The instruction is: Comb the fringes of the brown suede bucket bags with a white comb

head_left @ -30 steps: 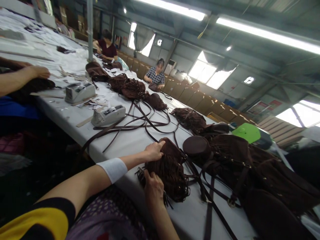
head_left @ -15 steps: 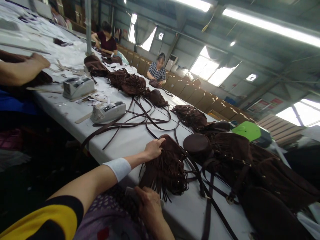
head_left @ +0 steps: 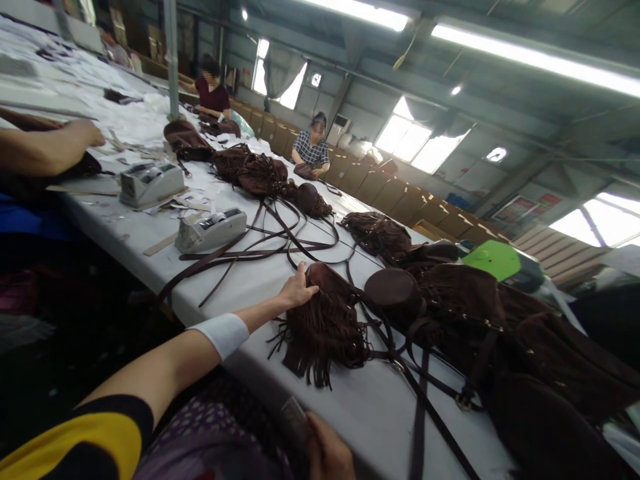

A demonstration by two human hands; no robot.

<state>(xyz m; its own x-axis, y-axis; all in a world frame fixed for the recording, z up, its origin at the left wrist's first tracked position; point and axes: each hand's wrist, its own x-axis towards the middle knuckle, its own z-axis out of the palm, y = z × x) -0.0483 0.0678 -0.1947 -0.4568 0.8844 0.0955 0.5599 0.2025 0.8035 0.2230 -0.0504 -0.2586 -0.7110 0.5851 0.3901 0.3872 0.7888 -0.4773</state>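
My left hand point(head_left: 299, 289) is closed on the upper edge of a dark brown fringed bag point(head_left: 330, 313), the thumb lying over its leather side. The bag rests on the white table near the front edge, its fringe spread toward me. Low in the view, below the table edge, my right hand point(head_left: 330, 450) is partly cut off by the frame. Its fingers are curled by a small flat greyish piece point(head_left: 295, 417), too dim to name. Long dark straps point(head_left: 395, 350) run from beside the bag to the lower right.
More brown bags point(head_left: 460, 300) are heaped at the right, others along the table point(head_left: 250, 170). Two tape dispensers point(head_left: 213, 230) stand left, with loose straps point(head_left: 260, 247) nearby. A co-worker's hand point(head_left: 75, 140) is at far left; a person point(head_left: 311, 148) sits across the table.
My left hand and the fringed bag have shifted slightly left, and the fringe hangs more spread. My right hand has moved away from the bag, down and to the right.
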